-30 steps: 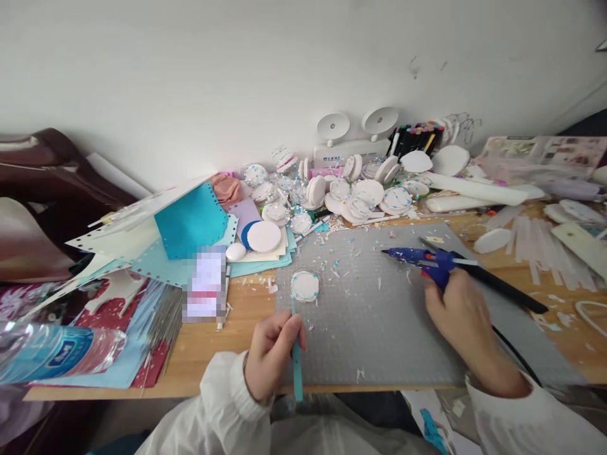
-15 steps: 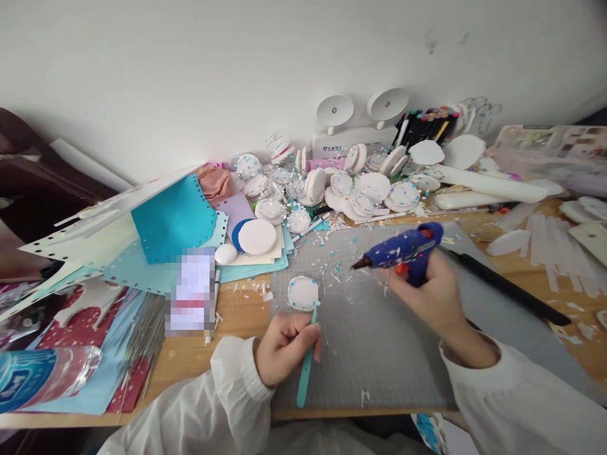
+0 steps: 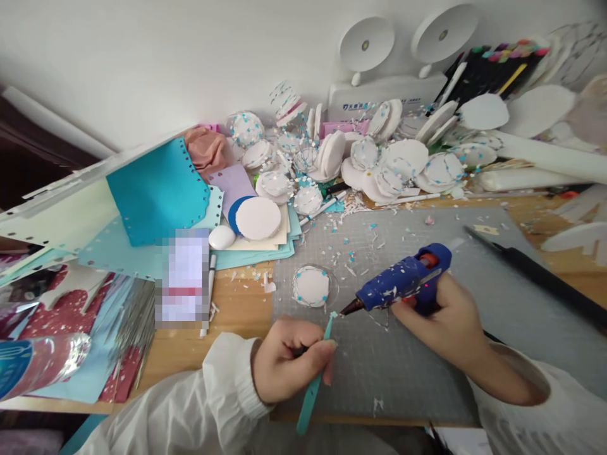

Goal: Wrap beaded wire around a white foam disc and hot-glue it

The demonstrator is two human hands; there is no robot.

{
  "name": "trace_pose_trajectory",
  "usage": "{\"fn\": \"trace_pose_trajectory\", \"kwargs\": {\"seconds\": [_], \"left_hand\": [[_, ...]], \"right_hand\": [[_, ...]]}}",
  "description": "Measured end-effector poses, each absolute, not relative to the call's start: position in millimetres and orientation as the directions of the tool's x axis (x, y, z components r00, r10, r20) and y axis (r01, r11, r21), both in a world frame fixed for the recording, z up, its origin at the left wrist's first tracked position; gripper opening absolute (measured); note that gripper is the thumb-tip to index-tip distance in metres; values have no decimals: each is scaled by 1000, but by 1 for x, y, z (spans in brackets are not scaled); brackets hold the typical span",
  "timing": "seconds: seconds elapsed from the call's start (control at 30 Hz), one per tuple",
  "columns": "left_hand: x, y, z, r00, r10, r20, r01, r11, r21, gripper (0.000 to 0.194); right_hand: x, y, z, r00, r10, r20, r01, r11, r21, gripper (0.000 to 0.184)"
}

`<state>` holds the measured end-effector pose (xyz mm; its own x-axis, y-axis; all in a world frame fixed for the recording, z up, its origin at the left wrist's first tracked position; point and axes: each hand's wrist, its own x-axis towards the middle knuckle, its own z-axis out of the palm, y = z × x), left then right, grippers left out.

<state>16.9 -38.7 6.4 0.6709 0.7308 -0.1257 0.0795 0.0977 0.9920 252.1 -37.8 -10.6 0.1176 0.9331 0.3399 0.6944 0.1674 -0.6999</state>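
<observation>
So the left hand has its fingers pinched round the teal tweezers, right hand's wrapped round a blue glue gun, nozzle just beside the tweezer tip. White disc sits near the grey mat's left edge.

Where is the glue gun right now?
In the head view, the glue gun is in the right hand, over the mat, its nozzle by the tweezers' tip.
</observation>
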Motion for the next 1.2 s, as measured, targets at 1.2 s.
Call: {"fn": "trace_pose_trajectory", "kwargs": {"seconds": [1.2], "left_hand": [[16,-38,4,685,728,-30,53,-8,999,55]], "right_hand": [[255,-38,-11,28,907,420,736,265,-623,13]]}}
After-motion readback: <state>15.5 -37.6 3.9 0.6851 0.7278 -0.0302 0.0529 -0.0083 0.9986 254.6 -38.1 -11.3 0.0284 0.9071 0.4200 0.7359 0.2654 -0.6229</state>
